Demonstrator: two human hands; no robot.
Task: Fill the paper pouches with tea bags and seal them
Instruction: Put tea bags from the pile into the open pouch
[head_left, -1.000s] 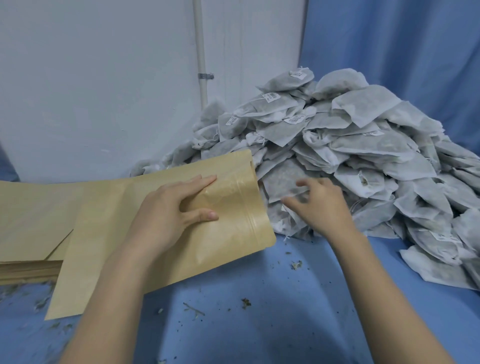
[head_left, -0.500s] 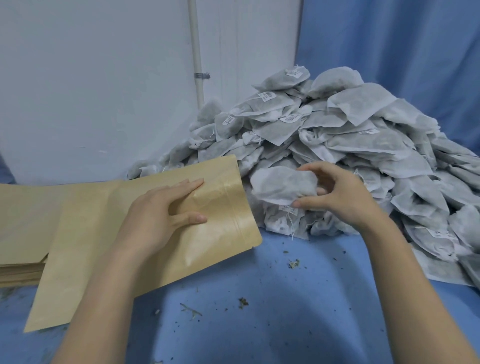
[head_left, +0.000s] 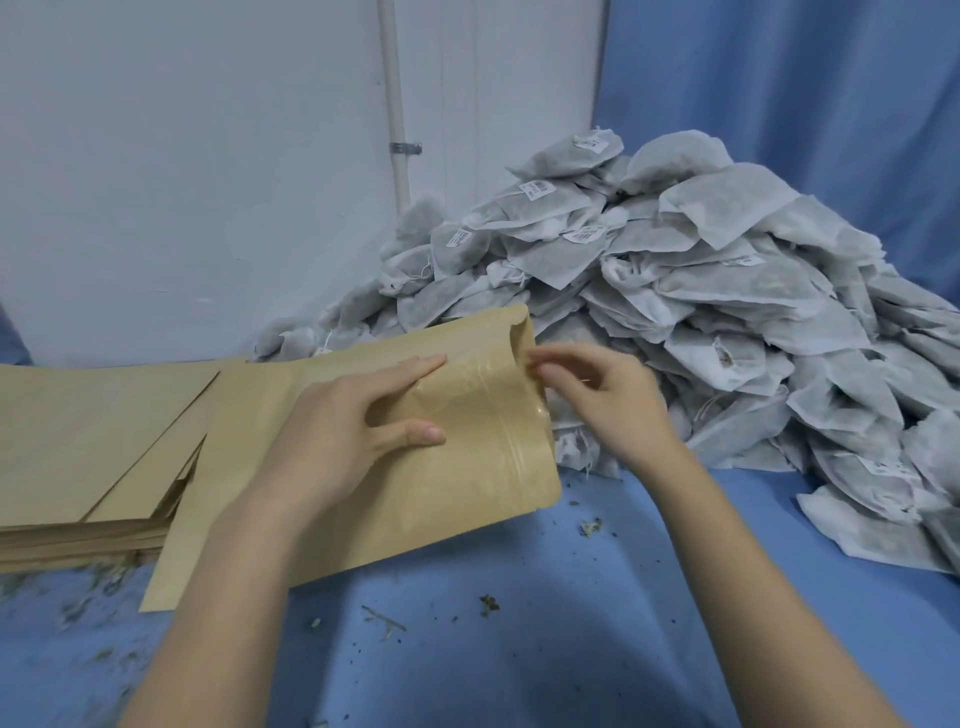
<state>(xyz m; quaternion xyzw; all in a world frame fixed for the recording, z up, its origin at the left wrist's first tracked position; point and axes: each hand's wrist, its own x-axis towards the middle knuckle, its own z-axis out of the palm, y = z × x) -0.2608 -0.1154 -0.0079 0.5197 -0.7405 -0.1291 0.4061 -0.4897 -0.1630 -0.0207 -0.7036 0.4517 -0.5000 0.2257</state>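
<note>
Head view: person's left hand (head_left: 353, 431) lies on top of a tan kraft-paper zip pouch (head_left: 467, 467), fingers straight, index finger and thumb spread in a V, pressing the pouch's upper face down on a blue cloth-covered work surface (head_left: 545, 639). Right hand (head_left: 597, 395) sits at the pouch's open mouth, just rt of the left hand, fingers curled, fingertips (head_left: 545, 370) at the mouth's edge; whether they pinch the edge or sth inside the pouch cannot be told. No tea bag visible in either hand. Pouch lies tilted, mouth pointing away and to the rt, a clear zip strip across it near the right hand's fingertips, its closed bottom end near the left forearm.

Left of the left hand, touching the pouch's far side: a flat stack of more tan paper pouches (head_left: 93, 447). Beyond and rt of the right hand: a big heap of white non-woven tea bags w/ small printed tags (head_left: 701, 291), its near edge just behind the pouch mouth, piled vs. a white wall (head_left: 182, 182) and a blue curtain (head_left: 805, 78). Loose dried tea crumbs (head_left: 488, 605) dot the cloth btw the two forearms. A white pipe (head_left: 397, 104) runs up the wall beyond the hands.
</note>
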